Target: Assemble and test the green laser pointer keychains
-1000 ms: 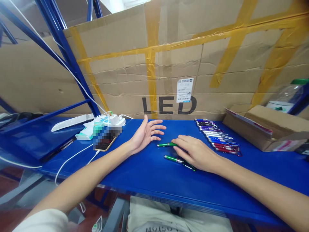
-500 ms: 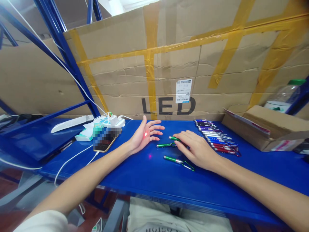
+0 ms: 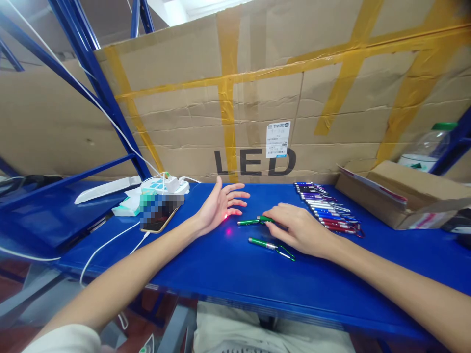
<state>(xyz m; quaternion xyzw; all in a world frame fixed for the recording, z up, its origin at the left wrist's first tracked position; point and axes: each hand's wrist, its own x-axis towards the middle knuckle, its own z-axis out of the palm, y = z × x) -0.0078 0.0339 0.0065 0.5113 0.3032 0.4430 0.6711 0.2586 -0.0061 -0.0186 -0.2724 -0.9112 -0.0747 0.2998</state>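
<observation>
Between the fingertips of my right hand [image 3: 300, 228] is a green laser pointer [image 3: 263, 218], its silver end toward the left; the rest is hidden under my hand. My left hand [image 3: 218, 210] is open, its palm facing right and fingers spread. A bright red light spot shows on the edge of its palm below the little finger. Another pinkish-red spot glows on the blue tabletop [image 3: 221, 264]. A second green pointer [image 3: 247, 222] lies beside my right fingertips. Nearer to me lies a third green pointer [image 3: 262, 243] with a green carabiner clip.
To the right lies a row of pointers [image 3: 326, 208] in black, purple, silver, blue and red. An open cardboard box [image 3: 401, 196] sits beyond it. On the left are a phone [image 3: 162, 220] on a cable and a power strip [image 3: 158, 185]. A large carton [image 3: 176, 122] stands behind.
My right hand has lowered the held pointer slightly toward me, beside the second one. The red spot has slid from mid-palm down to the edge of my left hand.
</observation>
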